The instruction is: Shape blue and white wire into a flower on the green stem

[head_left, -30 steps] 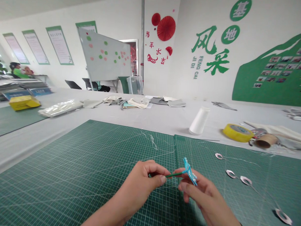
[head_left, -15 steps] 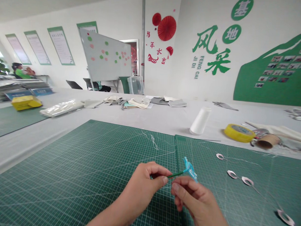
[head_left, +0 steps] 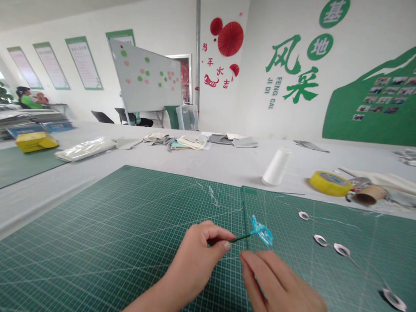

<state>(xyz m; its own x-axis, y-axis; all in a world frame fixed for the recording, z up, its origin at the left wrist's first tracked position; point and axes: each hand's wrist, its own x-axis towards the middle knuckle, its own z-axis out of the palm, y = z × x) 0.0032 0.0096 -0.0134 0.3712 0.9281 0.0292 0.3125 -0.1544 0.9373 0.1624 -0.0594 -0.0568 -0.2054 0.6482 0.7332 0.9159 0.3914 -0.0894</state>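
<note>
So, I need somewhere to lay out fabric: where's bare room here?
The green cutting mat is bare left of your left hand, up to its far edge. Crowded: right of your right hand, where small rings on threads lie, and beyond, by the yellow tape roll.

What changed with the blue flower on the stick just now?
The right hand let go of the blue flower and moved down, away from it. The left hand kept holding the green stick. The white thread cone, yellow tape roll and green cutting mat stayed put.
</note>
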